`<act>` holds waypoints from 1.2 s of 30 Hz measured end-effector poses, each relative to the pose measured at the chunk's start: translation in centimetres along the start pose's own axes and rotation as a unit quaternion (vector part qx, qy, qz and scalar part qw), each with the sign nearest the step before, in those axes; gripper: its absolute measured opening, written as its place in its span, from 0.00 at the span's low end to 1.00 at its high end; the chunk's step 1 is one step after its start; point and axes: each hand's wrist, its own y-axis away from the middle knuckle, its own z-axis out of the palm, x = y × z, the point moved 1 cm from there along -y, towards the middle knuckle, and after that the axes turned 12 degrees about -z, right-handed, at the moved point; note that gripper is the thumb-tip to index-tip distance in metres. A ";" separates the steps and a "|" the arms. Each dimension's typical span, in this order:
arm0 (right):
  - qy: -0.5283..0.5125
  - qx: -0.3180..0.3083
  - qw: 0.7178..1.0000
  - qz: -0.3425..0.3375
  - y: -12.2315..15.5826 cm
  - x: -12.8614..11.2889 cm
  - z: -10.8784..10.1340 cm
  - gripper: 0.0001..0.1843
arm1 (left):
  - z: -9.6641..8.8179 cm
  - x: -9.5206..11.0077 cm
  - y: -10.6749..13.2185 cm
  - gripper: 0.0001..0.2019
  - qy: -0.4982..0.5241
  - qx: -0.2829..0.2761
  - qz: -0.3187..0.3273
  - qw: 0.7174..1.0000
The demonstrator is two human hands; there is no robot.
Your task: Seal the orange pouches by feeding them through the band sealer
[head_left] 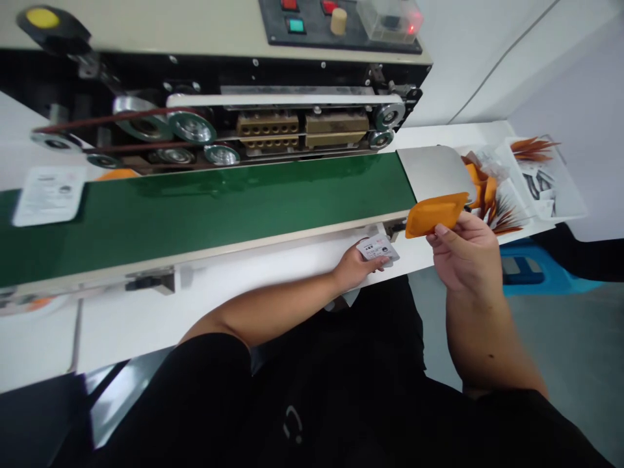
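My right hand [470, 250] pinches an orange pouch [433, 214] between thumb and fingers, held up by the right end of the green conveyor belt [273, 208]. The pouch looks flat with a slight bulge. Lower and to the left, my left hand [358, 265] is closed around several white printed cards [377, 250], just in front of the belt's near edge. Dark print and a small round figure show on the top card. Another white printed packet [49, 195] lies on the belt's far left end.
Behind the belt stands a sealing machine with pulleys [192, 125], brass blocks [268, 132] and a control panel [341, 23]. At right, a white bin [568, 188] holds cards and orange pieces beside more orange pouches [482, 185]. A blue stool [550, 266] is below.
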 end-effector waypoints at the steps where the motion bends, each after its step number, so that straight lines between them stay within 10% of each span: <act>1: 0.001 -0.003 1.000 0.003 -0.5 0.2 0.1 0.17 | 0.0 -0.1 -0.1 0.34 0.005 -0.003 0.005 1.000; 23: 0.017 0.004 0.991 0.132 -14.4 2.6 1.7 0.12 | 0.0 -0.8 -1.1 0.28 0.040 -0.017 0.000 0.999; 36: 0.105 -0.153 0.971 0.154 -14.8 1.8 7.1 0.13 | -0.1 -0.8 -1.1 0.27 0.023 -0.027 0.014 0.999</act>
